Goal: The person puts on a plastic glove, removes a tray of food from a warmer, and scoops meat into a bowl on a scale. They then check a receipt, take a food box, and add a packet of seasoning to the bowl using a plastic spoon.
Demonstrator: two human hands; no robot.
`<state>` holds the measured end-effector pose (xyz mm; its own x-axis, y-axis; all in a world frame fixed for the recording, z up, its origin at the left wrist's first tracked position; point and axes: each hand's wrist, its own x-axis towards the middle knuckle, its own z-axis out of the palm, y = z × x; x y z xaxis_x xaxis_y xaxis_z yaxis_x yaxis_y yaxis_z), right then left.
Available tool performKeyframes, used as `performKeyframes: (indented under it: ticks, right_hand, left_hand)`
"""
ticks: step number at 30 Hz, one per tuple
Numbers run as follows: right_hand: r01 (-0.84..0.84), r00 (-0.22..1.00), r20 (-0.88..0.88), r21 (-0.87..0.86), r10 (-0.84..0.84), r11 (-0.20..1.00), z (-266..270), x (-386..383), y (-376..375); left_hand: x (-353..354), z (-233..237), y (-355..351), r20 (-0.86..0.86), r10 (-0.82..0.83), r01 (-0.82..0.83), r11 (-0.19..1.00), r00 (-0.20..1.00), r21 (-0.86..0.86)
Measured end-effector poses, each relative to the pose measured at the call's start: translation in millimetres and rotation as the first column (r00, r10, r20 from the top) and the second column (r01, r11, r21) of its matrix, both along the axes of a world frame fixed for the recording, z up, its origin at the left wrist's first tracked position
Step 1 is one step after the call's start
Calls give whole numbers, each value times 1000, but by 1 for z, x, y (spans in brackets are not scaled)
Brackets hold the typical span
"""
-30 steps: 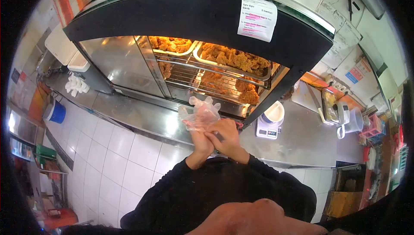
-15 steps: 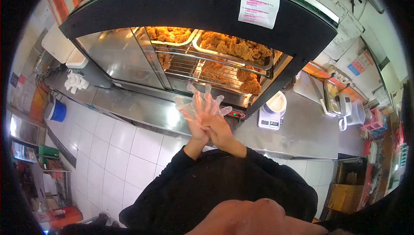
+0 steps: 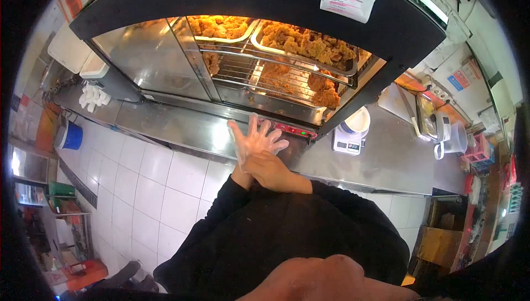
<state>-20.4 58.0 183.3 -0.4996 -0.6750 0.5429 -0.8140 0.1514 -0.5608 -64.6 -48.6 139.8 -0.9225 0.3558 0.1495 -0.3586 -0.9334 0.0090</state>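
Steel worktop (image 3: 397, 152) runs beneath and beside a black-framed food warmer (image 3: 221, 3), above a white tiled floor (image 3: 149, 190). Behind its glass, fried chicken (image 3: 303, 41) fills trays on the upper rack, with more pieces below. Just in front of the warmer, a clear plastic glove (image 3: 276, 146) covers the left hand (image 3: 255, 145), whose fingers are spread and hold nothing. The bare right hand (image 3: 270, 171) has its fingers curled around the glove's cuff at the left wrist. Rightward, a white tub (image 3: 356, 121) stands on a kitchen scale (image 3: 348, 145), near a knife (image 3: 407, 106).
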Motion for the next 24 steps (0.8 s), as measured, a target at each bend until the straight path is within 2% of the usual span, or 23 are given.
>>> performKeyframes:
  ticks: [2,3,4,6,7,8,10,11,12,13,14,15,16,17,19,20,22,23,24]
  right_hand:
    - [-55,998,-22,23,55,998,-4,0,0]
    - [-109,993,-43,42,111,993,-7,0,0]
    - [-122,992,-15,40,123,992,-9,0,1]
    - [-200,975,138,176,177,964,-8,0,12]
    - [-143,976,184,132,118,981,-11,-2,17]
    - [-82,972,227,95,59,992,-15,-4,23]
    - [114,951,280,70,-130,991,-9,-5,36]
    - [176,925,321,115,-204,978,-9,-5,45]
    - [234,895,348,164,-278,958,-10,-6,52]
    - [208,897,358,174,-259,962,-12,-5,57]
    - [252,864,402,174,-303,952,-13,-3,62]
    - [301,826,442,177,-349,937,-14,-2,65]
    - [290,830,441,184,-342,939,-15,-1,68]
    - [293,826,441,197,-352,936,-18,0,71]
    - [291,826,433,218,-360,932,-18,2,73]
    - [296,819,443,217,-364,930,-16,3,73]
    - [302,819,439,215,-369,929,-14,2,73]
    - [323,816,430,214,-386,922,-14,2,75]
    - [346,809,427,212,-405,914,-16,3,76]
  left_hand:
    - [4,4,-5,247,5,4,999,969,-35]
    - [5,17,-7,420,117,-43,983,900,-181]
    - [-3,11,-14,445,128,-50,982,886,-181]
    - [-17,-11,-33,182,143,-106,974,973,-199]
    - [-18,-8,-35,157,339,-248,873,928,-420]
    - [-22,3,-36,85,505,-351,701,859,-620]
    - [-33,12,-49,-23,602,-372,462,798,-805]
    - [-37,16,-52,-152,605,-437,358,782,-825]
    - [-43,19,-53,-282,591,-505,253,756,-825]
    - [-57,18,-53,-397,586,-589,175,706,-789]
    - [-75,18,-52,-510,568,-669,100,646,-737]
    - [-98,19,-52,-685,466,-665,-241,560,-707]
    - [-116,23,-52,-815,299,-609,-548,496,-573]
    - [-124,31,-49,-813,311,-604,-551,492,-576]
    - [-136,58,-47,-679,87,-395,-756,729,-522]
    - [-130,82,-48,-681,96,-394,-753,726,-527]
    - [-110,128,-47,-515,-41,-221,-930,856,-293]
    - [-115,130,-45,-524,-40,-225,-928,851,-296]
    - [-122,129,-44,-537,-30,-268,-888,843,-372]
